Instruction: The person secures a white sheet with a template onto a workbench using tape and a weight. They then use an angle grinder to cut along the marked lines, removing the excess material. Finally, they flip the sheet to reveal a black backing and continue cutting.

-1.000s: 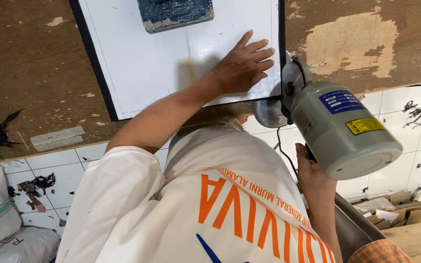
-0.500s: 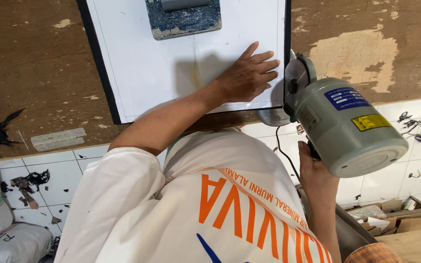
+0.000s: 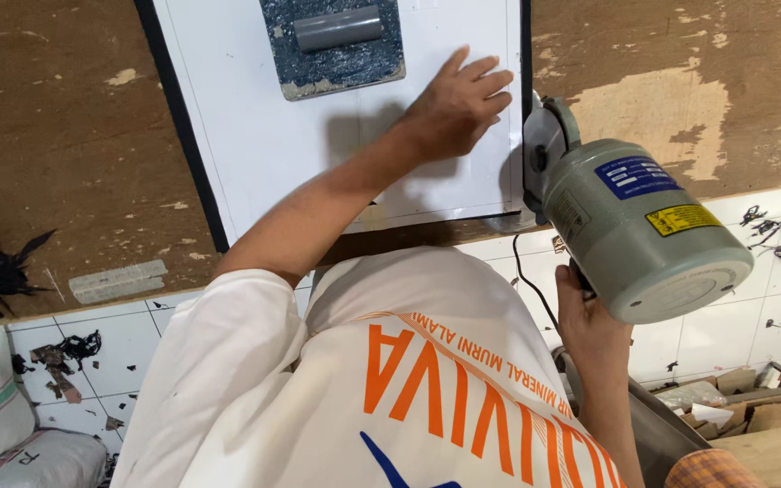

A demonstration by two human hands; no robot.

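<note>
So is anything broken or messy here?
Yes. The brown table is worn, with pale patches where the top layer has peeled. Black scraps litter the tiled floor. The left hand presses the white sheet flat.

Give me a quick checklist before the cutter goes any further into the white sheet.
1. Left hand flat on the white sheet, holding it down: ok.
2. Fingers clear of the cutter's blade end: not ok, they lie close beside it.
3. Right hand gripping the cutting machine: ok.
4. Weight block resting on the sheet: ok.
5. Power cord free of the cut line: ok, it hangs below the table edge.
6. Blade guard in place: cannot tell.
</note>
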